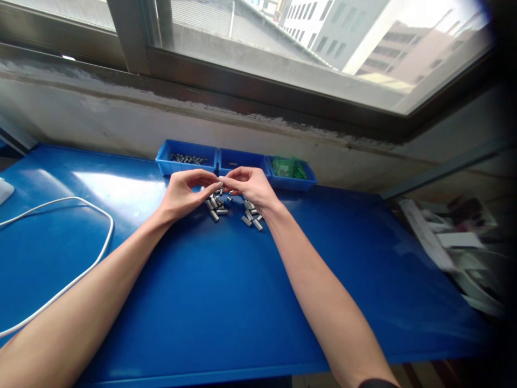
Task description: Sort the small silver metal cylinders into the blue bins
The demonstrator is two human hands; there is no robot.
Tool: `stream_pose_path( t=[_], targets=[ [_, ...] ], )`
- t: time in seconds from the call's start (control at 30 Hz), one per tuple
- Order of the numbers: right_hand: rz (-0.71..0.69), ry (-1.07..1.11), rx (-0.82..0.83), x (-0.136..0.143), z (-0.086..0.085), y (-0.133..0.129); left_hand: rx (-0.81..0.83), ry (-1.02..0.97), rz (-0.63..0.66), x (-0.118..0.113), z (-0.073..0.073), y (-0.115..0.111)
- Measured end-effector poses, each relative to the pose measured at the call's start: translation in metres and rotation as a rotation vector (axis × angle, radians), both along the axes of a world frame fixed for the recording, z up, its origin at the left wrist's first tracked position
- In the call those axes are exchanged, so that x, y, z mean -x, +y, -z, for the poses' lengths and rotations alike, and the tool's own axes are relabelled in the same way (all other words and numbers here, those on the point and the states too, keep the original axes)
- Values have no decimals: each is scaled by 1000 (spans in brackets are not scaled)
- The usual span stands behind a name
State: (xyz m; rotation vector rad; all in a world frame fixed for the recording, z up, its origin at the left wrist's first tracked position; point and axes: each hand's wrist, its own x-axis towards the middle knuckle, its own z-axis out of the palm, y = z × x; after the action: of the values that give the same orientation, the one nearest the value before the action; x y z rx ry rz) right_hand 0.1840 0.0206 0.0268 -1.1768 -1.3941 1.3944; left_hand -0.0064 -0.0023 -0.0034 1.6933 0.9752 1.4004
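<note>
My left hand (188, 188) and my right hand (252, 186) meet at their fingertips above the table, in front of the blue bins. Thumb and fingers of each hand are pinched together. Whatever sits between them is too small and too covered to make out. Below the left hand lies a pile of short metal pieces (214, 215), some like cylinders, with smaller screw-like parts among them. Under the right hand is a second group of metal cylinders (257, 224). The hands hide part of both piles.
Against the wall stand a left blue bin (161, 164) holding small screws, a middle blue bin (246, 156) with a metal piece, and a right blue bin (294, 184) with green plastic bags. A white cable (111, 226) loops across the blue table (210, 312) at left. A window is behind.
</note>
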Motion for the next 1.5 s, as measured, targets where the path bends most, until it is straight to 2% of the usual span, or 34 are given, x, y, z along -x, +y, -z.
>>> stream_pose_path(
  t=[0.27,0.47,0.63,0.73,0.83,0.9,1.0,1.2,1.5],
  targets=[
    [-7,51,53,5,-2,-3,67,-56,4,0,0,3],
    [-58,35,89,2,-1,-2,83,-2,-2,1,-2,2],
    [-78,21,54,6,-2,-3,87,-21,-48,3,-1,2],
    [-84,-166,-72,4,-8,-4,105,-74,-98,5,-2,5],
    [-94,-561,-370,-5,-15,-5,93,-154,-229,8,0,12],
    [-166,-799,-536,-12,-19,-6,80,-242,-327,11,2,18],
    [-307,-1008,-582,-18,-20,-6,98,-371,-388,16,7,25],
    [-374,-1110,-591,-18,-14,-2,113,-434,-351,14,8,25],
    [-346,-1083,-645,-20,-7,3,114,-298,-265,9,5,17]
  ],
)
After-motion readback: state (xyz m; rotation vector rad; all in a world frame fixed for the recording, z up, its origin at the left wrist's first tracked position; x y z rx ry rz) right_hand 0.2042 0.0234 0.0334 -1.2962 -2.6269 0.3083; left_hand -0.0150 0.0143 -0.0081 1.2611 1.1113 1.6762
